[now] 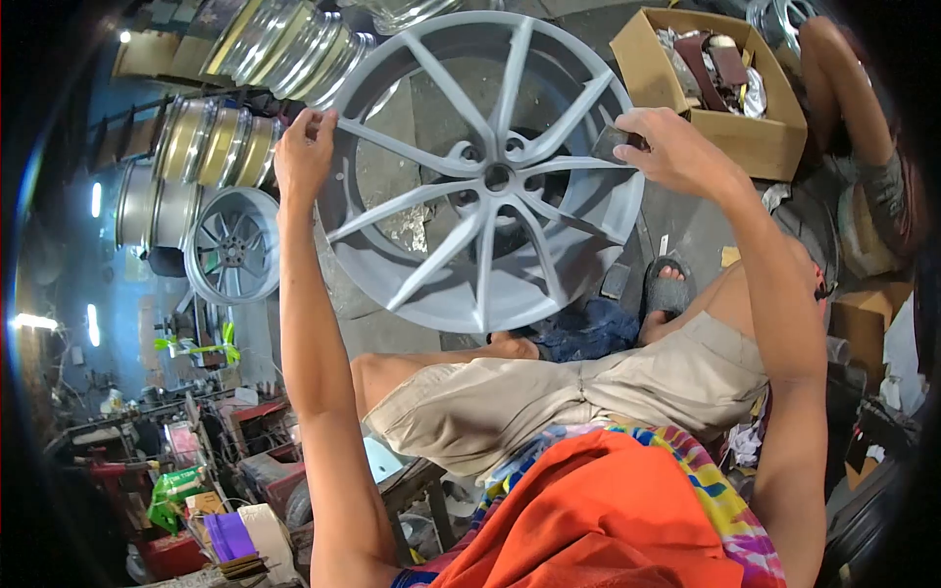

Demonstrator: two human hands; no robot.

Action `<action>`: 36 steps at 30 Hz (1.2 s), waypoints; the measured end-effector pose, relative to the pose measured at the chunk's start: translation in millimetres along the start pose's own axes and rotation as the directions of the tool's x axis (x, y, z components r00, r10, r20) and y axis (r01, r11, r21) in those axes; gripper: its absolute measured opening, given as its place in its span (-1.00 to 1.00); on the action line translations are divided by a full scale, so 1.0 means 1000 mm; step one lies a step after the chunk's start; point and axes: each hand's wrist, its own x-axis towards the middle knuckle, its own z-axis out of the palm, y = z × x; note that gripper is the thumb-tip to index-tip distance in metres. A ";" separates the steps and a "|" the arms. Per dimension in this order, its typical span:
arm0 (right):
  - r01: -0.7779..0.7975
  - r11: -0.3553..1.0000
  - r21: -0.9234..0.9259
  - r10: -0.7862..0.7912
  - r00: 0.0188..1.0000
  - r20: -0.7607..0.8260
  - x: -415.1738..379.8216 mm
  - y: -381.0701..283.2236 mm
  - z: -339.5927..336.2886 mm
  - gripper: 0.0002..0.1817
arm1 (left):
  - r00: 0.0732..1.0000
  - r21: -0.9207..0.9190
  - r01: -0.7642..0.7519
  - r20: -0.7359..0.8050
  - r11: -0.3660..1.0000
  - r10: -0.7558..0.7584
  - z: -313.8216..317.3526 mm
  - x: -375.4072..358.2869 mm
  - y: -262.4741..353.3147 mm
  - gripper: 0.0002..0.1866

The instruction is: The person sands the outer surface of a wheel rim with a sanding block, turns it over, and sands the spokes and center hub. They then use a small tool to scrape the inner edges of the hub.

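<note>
In front of my knees a grey multi-spoke alloy wheel [487, 211] is tilted with its face toward me. My left hand [306, 155] is closed on the wheel's outer edge at the left, fingers and thumb pinched together. On the opposite side my right hand [676, 152] is closed around a small dark grey piece of sandpaper [610, 144], held against the rim near a spoke's end. The fingers partly cover this piece. Whatever supports the wheel from below is mostly hidden behind it.
An open cardboard box [750, 137] of scraps stands at upper right, beside another person's leg [853, 88]. Stacked rims [216, 147] and a silver wheel [232, 243] are at left. A blue cloth [593, 328] lies by my sandalled foot [668, 284]. Tools and clutter [235, 461] fill the lower left.
</note>
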 end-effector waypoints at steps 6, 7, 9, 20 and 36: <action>-0.051 0.998 -0.029 0.052 0.997 0.048 0.031 -0.021 -0.012 -0.63 | 0.987 -0.460 -0.155 -0.109 0.874 0.118 0.005 -0.017 0.055 -0.78; -0.067 0.992 0.107 0.064 0.998 0.029 0.034 -0.025 -0.013 -0.64 | 0.983 -0.511 -0.180 -0.112 0.840 0.142 -0.004 -0.021 0.076 -0.72; -0.086 0.954 0.288 0.089 0.996 0.003 0.042 -0.036 -0.016 -0.69 | 0.965 -0.531 -0.257 -0.105 0.807 0.239 -0.006 -0.019 0.082 -0.66; -0.078 0.617 0.783 -0.023 0.993 0.117 0.114 -0.077 0.004 -0.67 | 0.968 -0.691 -0.125 0.072 0.712 0.240 -0.012 -0.030 0.077 -0.61; -0.326 0.380 0.865 0.148 0.945 0.292 0.127 -0.096 0.024 -0.46 | 0.960 -0.602 -0.193 0.047 0.775 0.275 -0.012 -0.030 0.083 -0.81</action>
